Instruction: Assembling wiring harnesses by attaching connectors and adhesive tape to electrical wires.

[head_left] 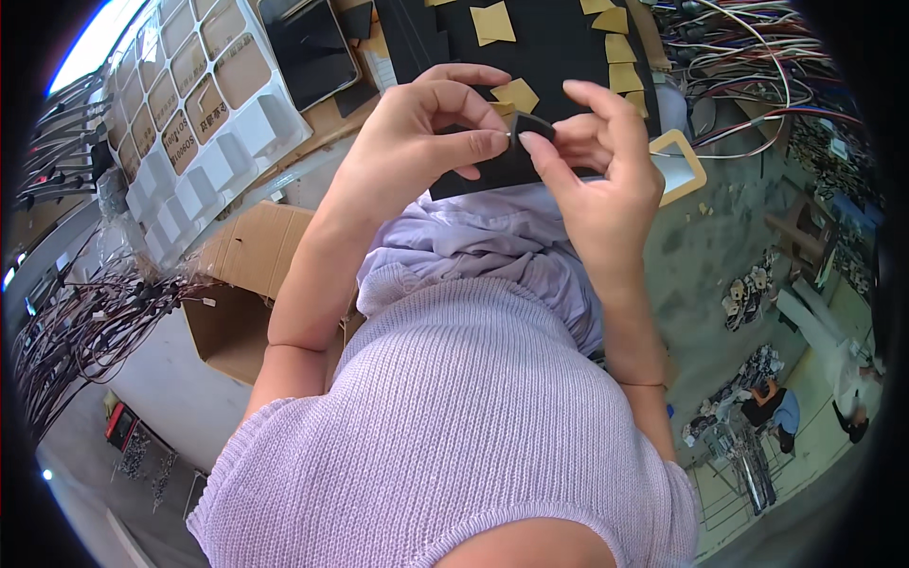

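Both of my hands are raised over the near edge of a black board (559, 57), close together. Between them is a small, dark, flat piece (533, 123), bent or curved at its top. My right hand (611, 151) pinches it between thumb and fingers. My left hand (426, 123) has its thumb and index finger closed at the piece's left edge; whatever is between these fingertips is too small to name. Just behind the fingertips, a tan paper-like piece (518, 95) lies on the board.
More tan pieces (492, 24) are scattered on the board. A white compartment tray (227, 161) and a dark phone-like slab (308, 47) are at far left. An open cardboard box (256, 246) stands left; cable bundles (95, 312) hang beside it. Wires (748, 57) lie far right. People (772, 407) are lower right.
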`<state>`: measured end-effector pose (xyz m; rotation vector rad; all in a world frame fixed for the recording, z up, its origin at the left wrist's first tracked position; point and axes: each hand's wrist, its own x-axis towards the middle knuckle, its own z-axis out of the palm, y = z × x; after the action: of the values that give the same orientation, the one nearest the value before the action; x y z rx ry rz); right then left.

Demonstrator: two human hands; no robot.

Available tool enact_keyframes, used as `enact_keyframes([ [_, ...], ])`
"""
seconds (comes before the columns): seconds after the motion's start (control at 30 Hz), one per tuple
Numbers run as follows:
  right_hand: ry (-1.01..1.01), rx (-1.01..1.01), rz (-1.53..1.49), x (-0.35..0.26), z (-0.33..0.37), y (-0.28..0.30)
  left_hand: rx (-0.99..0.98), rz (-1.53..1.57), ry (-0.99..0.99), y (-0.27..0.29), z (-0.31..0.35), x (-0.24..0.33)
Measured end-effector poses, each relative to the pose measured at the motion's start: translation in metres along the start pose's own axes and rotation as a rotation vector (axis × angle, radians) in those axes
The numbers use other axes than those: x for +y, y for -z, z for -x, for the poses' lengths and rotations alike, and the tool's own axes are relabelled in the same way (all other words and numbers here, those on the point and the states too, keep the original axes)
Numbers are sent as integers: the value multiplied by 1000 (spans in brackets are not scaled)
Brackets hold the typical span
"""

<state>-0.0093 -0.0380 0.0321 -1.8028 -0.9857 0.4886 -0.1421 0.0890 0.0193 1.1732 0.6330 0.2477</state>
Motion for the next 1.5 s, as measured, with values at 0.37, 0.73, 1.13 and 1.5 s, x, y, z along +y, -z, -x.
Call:
enact_keyframes([
  [0.37, -22, -105, -393, 15, -4, 12, -10, -110, -213, -26, 10, -3],
  [0.73, 16, -106, -199, 5, 1, 23, 194, -335, -309, -40, 13, -9],
  [1.13, 250, -325, -374, -30, 34, 20, -198, 193, 20, -26, -11, -1],
  [1.5, 341, -249, 484, -19, 22, 69, -862, -278, 121, -26, -17, 8],
])
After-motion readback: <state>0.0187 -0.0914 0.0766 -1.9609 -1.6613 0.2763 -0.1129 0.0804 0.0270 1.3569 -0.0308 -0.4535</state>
